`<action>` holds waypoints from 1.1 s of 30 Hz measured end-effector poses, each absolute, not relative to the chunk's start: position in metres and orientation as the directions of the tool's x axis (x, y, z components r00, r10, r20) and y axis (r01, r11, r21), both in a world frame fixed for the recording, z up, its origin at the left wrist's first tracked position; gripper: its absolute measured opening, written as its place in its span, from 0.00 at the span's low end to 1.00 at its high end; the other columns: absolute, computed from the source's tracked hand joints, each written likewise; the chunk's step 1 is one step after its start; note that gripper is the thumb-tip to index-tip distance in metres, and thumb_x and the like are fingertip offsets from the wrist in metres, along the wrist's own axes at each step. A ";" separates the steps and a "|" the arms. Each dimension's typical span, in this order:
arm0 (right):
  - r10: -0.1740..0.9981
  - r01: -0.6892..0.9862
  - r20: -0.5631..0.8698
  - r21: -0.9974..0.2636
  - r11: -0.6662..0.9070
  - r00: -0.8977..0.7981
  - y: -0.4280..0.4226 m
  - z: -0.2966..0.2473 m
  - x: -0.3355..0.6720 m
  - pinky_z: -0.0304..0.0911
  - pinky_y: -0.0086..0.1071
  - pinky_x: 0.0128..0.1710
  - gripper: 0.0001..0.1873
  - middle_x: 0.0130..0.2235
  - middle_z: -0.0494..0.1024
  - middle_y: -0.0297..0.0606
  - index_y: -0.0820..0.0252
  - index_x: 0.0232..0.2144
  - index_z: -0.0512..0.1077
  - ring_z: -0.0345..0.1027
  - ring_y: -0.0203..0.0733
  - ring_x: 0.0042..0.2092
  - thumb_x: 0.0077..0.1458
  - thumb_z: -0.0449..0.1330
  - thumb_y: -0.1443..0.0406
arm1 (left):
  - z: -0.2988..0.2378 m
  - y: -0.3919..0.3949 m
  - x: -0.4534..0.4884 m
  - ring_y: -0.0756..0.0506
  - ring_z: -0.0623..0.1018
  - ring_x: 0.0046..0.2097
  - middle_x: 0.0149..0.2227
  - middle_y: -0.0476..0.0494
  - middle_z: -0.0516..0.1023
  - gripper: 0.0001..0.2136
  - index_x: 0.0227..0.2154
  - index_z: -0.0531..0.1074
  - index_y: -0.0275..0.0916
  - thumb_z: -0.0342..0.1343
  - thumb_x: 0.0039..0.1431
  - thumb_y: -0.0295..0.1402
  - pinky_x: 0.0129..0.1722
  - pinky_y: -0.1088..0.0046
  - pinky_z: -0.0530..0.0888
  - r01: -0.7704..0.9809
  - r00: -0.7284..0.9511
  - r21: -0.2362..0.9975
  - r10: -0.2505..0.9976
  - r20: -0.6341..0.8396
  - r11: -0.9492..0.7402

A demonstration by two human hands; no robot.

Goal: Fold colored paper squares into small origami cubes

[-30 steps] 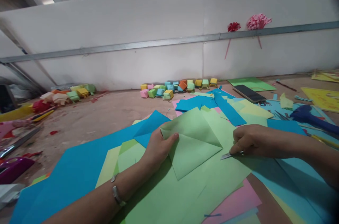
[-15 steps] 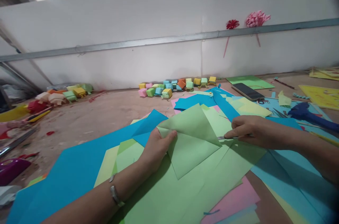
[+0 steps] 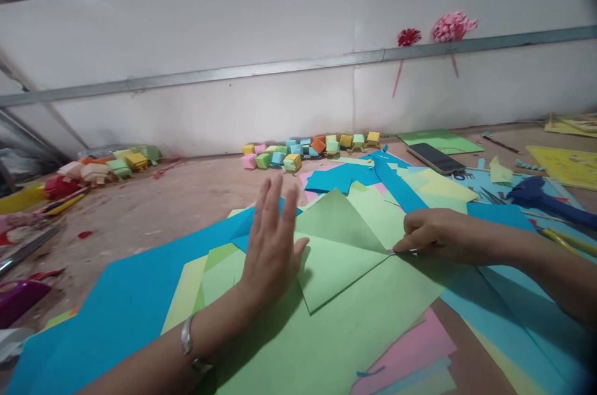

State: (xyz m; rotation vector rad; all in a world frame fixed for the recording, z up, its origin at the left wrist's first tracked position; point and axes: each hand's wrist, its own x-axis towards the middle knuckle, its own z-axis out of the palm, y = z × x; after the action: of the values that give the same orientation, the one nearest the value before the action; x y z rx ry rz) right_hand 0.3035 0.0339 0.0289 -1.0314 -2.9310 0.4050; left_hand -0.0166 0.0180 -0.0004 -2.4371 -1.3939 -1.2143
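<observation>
A light green sheet of paper (image 3: 340,270) lies folded into a triangle on a pile of blue, green and pink sheets. My left hand (image 3: 273,246) is raised just off the fold's left corner, fingers stretched out and apart, holding nothing. My right hand (image 3: 436,236) rests on the paper at the fold's right tip, fingers pinched round a small metal blade (image 3: 403,251) whose tip touches the fold line. A bracelet sits on my left wrist.
A row of small coloured paper cubes (image 3: 298,152) stands by the white wall, with more cubes (image 3: 116,165) at the far left. A phone (image 3: 436,158) lies on green paper at back right. A blue tool (image 3: 541,196) and yellow sheets (image 3: 566,165) lie at right.
My left hand has let go of the fold's left corner and lifted with fingers spread. My right hand with the blade has moved slightly left to the fold's tip.
</observation>
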 end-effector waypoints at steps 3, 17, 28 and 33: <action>0.619 0.620 -0.094 -0.251 0.743 -0.780 0.035 0.028 0.304 0.52 0.28 0.27 0.24 0.31 0.72 0.39 0.49 0.49 0.78 0.65 0.38 0.30 0.57 0.51 0.73 | -0.003 0.017 -0.011 0.39 0.48 0.70 0.68 0.41 0.56 0.26 0.64 0.56 0.49 0.49 0.65 0.24 0.66 0.52 0.55 0.588 0.619 0.056 0.493 0.612 -0.807; 0.583 0.600 -0.146 -0.239 0.763 -0.799 0.028 0.036 0.300 0.48 0.28 0.26 0.19 0.29 0.71 0.38 0.50 0.48 0.78 0.63 0.37 0.29 0.62 0.51 0.69 | 0.002 0.013 -0.001 0.31 0.44 0.70 0.71 0.49 0.44 0.22 0.65 0.56 0.57 0.44 0.69 0.38 0.65 0.41 0.47 0.585 0.802 0.294 0.593 -0.071 -0.756; 0.553 0.575 -0.163 -0.286 0.767 -0.817 0.029 0.037 0.303 0.50 0.29 0.27 0.20 0.29 0.71 0.38 0.50 0.48 0.78 0.64 0.38 0.30 0.62 0.50 0.69 | 0.002 0.013 -0.001 0.30 0.44 0.70 0.71 0.49 0.43 0.21 0.64 0.58 0.58 0.44 0.69 0.43 0.65 0.42 0.48 0.572 0.809 0.298 0.585 -0.056 -0.764; 0.557 0.595 -0.209 -0.264 0.759 -0.803 0.029 0.035 0.304 0.50 0.29 0.27 0.22 0.31 0.71 0.37 0.45 0.52 0.75 0.64 0.38 0.32 0.62 0.52 0.70 | -0.001 0.013 -0.001 0.30 0.44 0.70 0.71 0.48 0.43 0.22 0.64 0.57 0.59 0.44 0.69 0.45 0.65 0.41 0.48 0.574 0.810 0.284 0.584 -0.055 -0.768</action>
State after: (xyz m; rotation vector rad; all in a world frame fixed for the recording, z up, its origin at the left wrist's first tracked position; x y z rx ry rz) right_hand 0.3042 0.0290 0.0354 -1.0055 -3.0560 0.5244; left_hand -0.0014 0.0135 -0.0006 -3.2617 -1.0683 -0.0638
